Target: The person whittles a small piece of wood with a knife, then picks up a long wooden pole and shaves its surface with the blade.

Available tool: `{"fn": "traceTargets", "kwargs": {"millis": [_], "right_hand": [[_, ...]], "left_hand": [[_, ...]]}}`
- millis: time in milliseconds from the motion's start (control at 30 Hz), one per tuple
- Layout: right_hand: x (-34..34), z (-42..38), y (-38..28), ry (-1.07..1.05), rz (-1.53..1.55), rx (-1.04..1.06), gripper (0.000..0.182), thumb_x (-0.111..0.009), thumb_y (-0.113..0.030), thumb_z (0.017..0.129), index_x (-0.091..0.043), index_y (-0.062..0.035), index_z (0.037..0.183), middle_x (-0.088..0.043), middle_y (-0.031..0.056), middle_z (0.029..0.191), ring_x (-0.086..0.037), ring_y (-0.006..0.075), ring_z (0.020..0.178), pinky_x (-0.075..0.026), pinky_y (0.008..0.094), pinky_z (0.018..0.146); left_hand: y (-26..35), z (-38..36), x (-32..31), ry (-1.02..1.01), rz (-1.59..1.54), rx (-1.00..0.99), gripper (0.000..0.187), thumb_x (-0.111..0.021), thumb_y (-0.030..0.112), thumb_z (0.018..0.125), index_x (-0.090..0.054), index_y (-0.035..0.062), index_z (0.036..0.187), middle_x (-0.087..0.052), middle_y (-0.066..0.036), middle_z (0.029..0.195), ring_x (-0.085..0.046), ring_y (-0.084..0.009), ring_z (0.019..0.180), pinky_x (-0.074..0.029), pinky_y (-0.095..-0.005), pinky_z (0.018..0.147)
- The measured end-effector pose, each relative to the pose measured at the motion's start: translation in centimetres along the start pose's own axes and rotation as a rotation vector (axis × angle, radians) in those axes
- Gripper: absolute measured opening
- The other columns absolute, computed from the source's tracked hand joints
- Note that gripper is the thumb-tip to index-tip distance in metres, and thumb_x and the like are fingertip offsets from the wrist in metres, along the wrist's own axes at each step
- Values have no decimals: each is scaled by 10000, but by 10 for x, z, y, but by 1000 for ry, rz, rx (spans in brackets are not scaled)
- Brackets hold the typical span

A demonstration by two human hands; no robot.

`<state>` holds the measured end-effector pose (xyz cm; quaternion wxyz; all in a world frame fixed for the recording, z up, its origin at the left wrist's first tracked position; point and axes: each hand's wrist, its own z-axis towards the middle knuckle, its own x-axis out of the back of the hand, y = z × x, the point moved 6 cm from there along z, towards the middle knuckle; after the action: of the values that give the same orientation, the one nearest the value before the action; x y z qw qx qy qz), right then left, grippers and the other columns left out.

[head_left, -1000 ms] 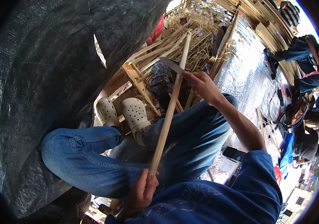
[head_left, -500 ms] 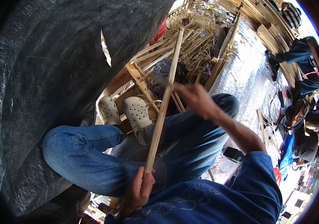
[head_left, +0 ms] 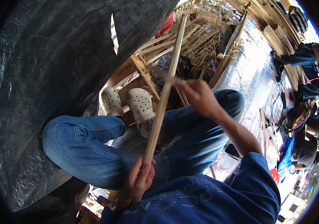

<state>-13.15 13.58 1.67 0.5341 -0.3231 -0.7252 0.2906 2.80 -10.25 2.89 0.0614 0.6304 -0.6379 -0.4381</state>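
A long pale wooden strip point(head_left: 162, 108) runs from my lap up and away across my crossed legs. My left hand point(head_left: 140, 179) is wrapped round its near end, close to my shirt. Further along, my right hand point(head_left: 198, 97) is closed on the handle of a blade point(head_left: 162, 75), which is blurred by motion and lies across the strip. Most of the handle is hidden by my fingers.
Pale clogs point(head_left: 140, 104) are on my feet beside a wooden frame point(head_left: 144, 74). Beyond lie shavings and sticks point(head_left: 200, 48). A dark sheet point(head_left: 47, 74) hangs at the left. Silvery sheeting point(head_left: 245, 71) and several people point(head_left: 309, 69) are at the right.
My right hand has shifted slightly, with the blade still across the strip. The surroundings sit a little further right in view. My left hand keeps its hold on the near end.
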Motion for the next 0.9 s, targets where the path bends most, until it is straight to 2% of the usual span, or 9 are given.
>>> {"fn": "traceTargets", "kwargs": {"millis": [100, 200, 267, 300, 467, 667, 733, 800, 900], "right_hand": [[27, 28, 16, 102, -121, 102, 433, -434, -356, 984, -631, 27, 1032, -433, 18, 534, -388, 94, 473, -343, 296, 458], [36, 33, 18, 98, 51, -64, 453, -434, -375, 984, -627, 34, 947, -360, -15, 524, -352, 98, 448, -316, 290, 441], [34, 32, 0, 200, -34, 253, 576, -440, -460, 945, -598, 56, 742, -429, 135, 519, -440, 214, 493, -364, 410, 522], [28, 30, 4, 198, -31, 252, 576, -440, -460, 945, -598, 56, 742, -429, 135, 519, -440, 214, 493, -364, 410, 522], [-9, 2, 14, -51, 118, -119, 524, -434, -430, 952, -635, 30, 799, -463, 127, 515, -459, 218, 484, -393, 419, 509], [-63, -69, -41, -378, 237, 164, 408, -469, -327, 954, -652, 13, 823, -522, 175, 537, -519, 270, 470, -450, 406, 533], [-69, -78, -49, -529, 181, 119, 376, -485, -309, 945, -656, 12, 851, -546, 180, 556, -524, 297, 471, -463, 413, 547], [-45, -60, -57, -271, 238, 253, 349, -507, -300, 936, -667, 7, 896, -553, 170, 563, -537, 279, 482, -457, 406, 541], [2, -5, -27, 31, 123, 43, 458, -449, -376, 951, -662, 22, 872, -503, 126, 546, -487, 174, 508, -428, 373, 535]], "left_hand": [[-3, 2, -4, -92, -99, 28, 206, -350, 212, 1015, -429, 36, 1087, -359, 25, 638, -278, -10, 436, -240, -170, 368], [-5, 2, -8, -157, -221, 49, 205, -339, 212, 1017, -425, 39, 1088, -336, 27, 626, -256, -17, 426, -238, -172, 358], [-3, 3, -8, -168, -251, 58, 202, -336, 210, 1018, -423, 42, 1087, -326, 28, 621, -247, -20, 422, -238, -172, 354], [-1, 3, -7, -157, -234, 55, 204, -336, 216, 1018, -423, 43, 1083, -322, 30, 618, -246, -20, 422, -236, -172, 352], [-4, 3, -6, -140, -227, 68, 218, -336, 235, 1018, -424, 44, 1077, -318, 35, 612, -242, -20, 417, -232, -175, 348], [-3, 7, -1, -104, -273, 64, 234, -353, 257, 1013, -425, 47, 1087, -316, 27, 608, -238, -27, 404, -220, -182, 338], [-1, 6, -3, -123, -324, 89, 251, -360, 287, 1010, -431, 55, 1076, -325, 22, 601, -235, -31, 391, -218, -184, 332], [-2, 5, -1, -148, -330, 88, 270, -359, 310, 1009, -437, 59, 1069, -350, 15, 601, -242, -35, 385, -223, -184, 329], [-5, 3, -4, -178, -310, 116, 300, -351, 346, 1008, -450, 67, 1052, -396, -1, 594, -263, -41, 370, -235, -186, 323]]}}
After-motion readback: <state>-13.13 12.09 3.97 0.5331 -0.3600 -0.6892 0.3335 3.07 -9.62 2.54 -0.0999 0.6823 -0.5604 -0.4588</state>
